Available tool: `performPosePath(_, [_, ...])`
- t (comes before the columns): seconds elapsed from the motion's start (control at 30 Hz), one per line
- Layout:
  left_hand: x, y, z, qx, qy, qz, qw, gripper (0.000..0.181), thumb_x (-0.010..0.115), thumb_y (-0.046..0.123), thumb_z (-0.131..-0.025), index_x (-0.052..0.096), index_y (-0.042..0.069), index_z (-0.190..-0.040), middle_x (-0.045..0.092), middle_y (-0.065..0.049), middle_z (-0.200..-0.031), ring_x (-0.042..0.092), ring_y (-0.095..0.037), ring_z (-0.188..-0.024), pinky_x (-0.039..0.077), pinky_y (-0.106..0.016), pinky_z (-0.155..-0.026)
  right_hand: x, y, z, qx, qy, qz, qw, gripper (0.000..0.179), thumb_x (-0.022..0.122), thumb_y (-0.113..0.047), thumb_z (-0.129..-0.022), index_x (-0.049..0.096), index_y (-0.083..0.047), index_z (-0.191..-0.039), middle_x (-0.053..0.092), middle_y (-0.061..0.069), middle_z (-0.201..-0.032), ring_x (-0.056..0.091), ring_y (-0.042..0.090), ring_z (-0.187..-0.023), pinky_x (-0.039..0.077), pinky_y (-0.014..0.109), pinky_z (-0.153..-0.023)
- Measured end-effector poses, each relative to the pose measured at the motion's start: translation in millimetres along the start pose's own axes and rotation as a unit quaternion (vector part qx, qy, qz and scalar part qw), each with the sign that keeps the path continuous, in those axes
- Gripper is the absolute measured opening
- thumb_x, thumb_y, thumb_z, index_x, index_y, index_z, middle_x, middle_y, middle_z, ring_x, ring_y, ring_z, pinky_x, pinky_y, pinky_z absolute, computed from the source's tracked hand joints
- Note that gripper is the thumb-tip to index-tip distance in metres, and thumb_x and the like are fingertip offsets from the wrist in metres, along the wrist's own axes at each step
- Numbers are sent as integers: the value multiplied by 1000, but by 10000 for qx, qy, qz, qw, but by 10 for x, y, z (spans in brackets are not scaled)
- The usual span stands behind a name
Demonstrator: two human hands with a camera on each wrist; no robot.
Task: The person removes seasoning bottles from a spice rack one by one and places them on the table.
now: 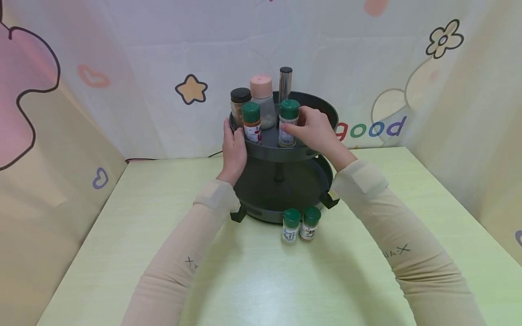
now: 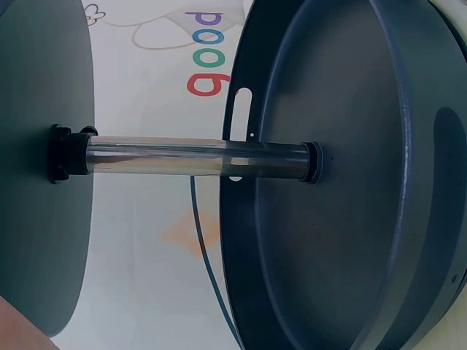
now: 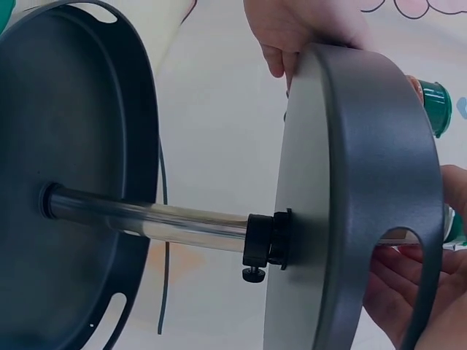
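A two-tier dark grey round rack (image 1: 281, 154) stands on the table. At the left side of its upper tray, my left hand (image 1: 235, 151) grips the wall. My right hand (image 1: 320, 131) pinches a green-capped spice jar (image 1: 287, 113) at the front of that tray, thumb in front and fingers behind. Left of it stands another green-capped jar (image 1: 251, 120) with reddish-brown contents. Behind are a black-capped jar (image 1: 240, 97), a pink-capped bottle (image 1: 262, 97) and a slim metallic cylinder with a black top (image 1: 285, 81). In the right wrist view, the tray wall partly hides my right hand (image 3: 408, 292).
Two green-capped jars (image 1: 290, 226) (image 1: 311, 224) stand side by side on the table before the rack. The lower tray (image 2: 336, 219) holds only the metal post (image 2: 197, 157). Black feet (image 1: 239, 213) jut out at the base. A cable (image 2: 204, 255) runs behind.
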State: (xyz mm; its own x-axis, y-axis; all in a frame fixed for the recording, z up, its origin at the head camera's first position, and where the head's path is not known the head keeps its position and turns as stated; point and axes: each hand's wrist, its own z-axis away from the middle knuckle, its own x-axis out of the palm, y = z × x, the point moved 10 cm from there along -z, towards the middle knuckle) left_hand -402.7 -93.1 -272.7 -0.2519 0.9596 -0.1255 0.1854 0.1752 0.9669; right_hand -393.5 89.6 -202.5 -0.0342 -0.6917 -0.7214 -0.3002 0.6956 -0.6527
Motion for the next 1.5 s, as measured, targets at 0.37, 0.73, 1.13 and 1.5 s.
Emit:
performPosePath(0.37, [13,-9,-2,21,-41,32,10000,55,26,31,-94,3,18,-143,9,5,-150,13,-10,-136,14,-33,-111,-37,36,-14,42,185,10,9998,42,59,-34,-81,51,-4,-111,57,12,-98,49,22,-86,44,32,-70])
performPosePath(0.73, [7,-6,1,44,-22,51,10000,56,26,31,-94,3,18,-143,9,5,-150,13,-10,-136,14,-33,-111,-72,42,11,82,360,-148,9992,43,60,-33,-81,49,-5,-112,57,10,-100,49,21,-86,46,33,-74])
performPosePath(1.13, [0,3,-3,65,-21,49,10000,55,26,31,-94,3,18,-143,10,5,-149,13,-9,-136,14,-32,-111,-105,29,33,-19,529,-408,9978,45,59,-32,-82,48,-4,-115,57,12,-106,50,22,-90,46,37,-81])
performPosePath(1.5, [-1,-3,4,100,-1,-89,9999,56,24,32,-94,1,18,-143,11,4,-149,14,-10,-136,14,-31,-111,-132,54,60,-84,758,-648,9950,46,58,-35,-82,47,-8,-118,57,8,-109,51,20,-92,46,35,-86])
